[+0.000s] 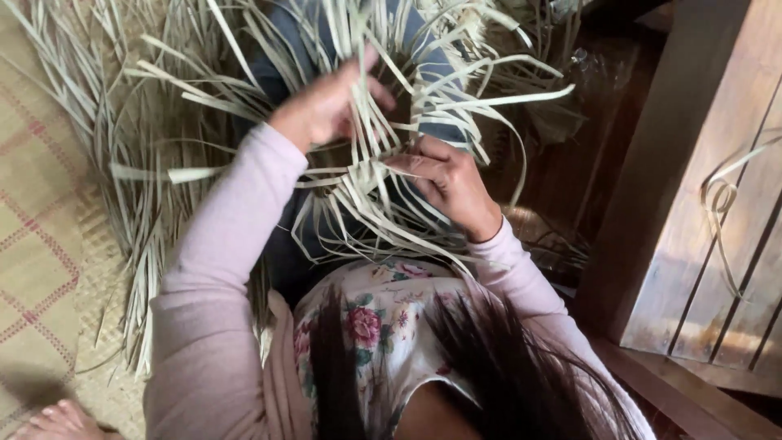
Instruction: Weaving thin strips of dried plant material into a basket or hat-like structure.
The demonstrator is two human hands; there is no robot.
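- Left hand (326, 106) is closed on pale leaf strips (366, 175) of a half-woven piece held over the lap; right hand (448, 183) pinches its lower edge.
- Slack grip could loosen the weave.
- Loose strips (138, 163) on the mat (41, 244) may tangle in.

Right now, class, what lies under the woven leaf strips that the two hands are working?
Under the woven leaf strips, dark blue cloth shows through the gaps, seemingly the person's lap. The left hand and right hand cover the middle, so the weave's centre is hidden.
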